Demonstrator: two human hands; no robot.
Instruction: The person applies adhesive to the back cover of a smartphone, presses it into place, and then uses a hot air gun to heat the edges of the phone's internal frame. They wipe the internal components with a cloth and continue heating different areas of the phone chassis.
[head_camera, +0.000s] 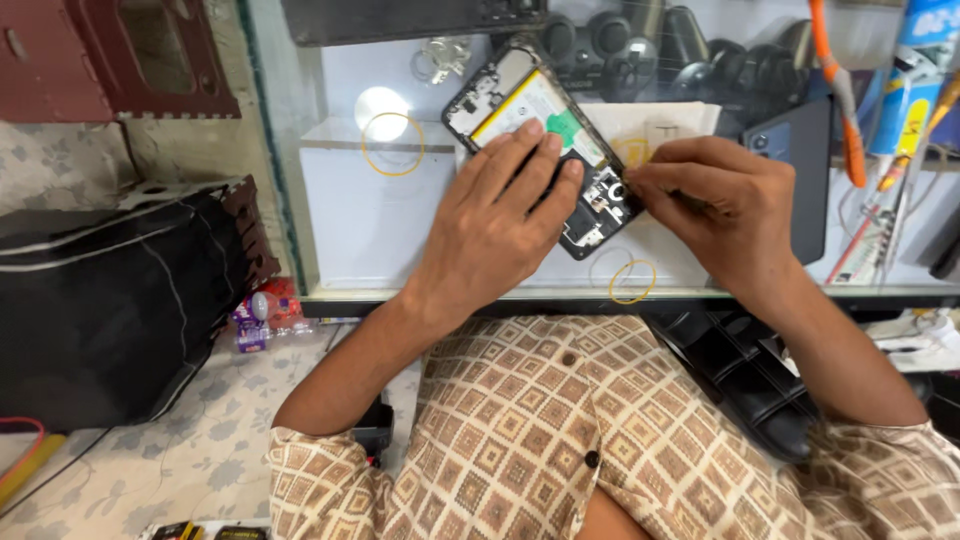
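Observation:
An opened smartphone (520, 105) with its back cover off lies at a slant on the glass counter (370, 230), its white battery and circuit boards showing. My left hand (500, 220) rests flat on the phone's middle, fingers spread over it, pinning it down. At the phone's lower end my right hand (715, 205) pinches a thin tool, its tip by the small board; the tool is mostly hidden in my fingers.
Two yellow rubber bands (392, 144) (632, 282) lie on the glass. A dark phone (800, 170) and orange-handled tools (845, 110) sit to the right, game controllers (640, 45) under the glass behind. A black bag (110, 300) stands at the left.

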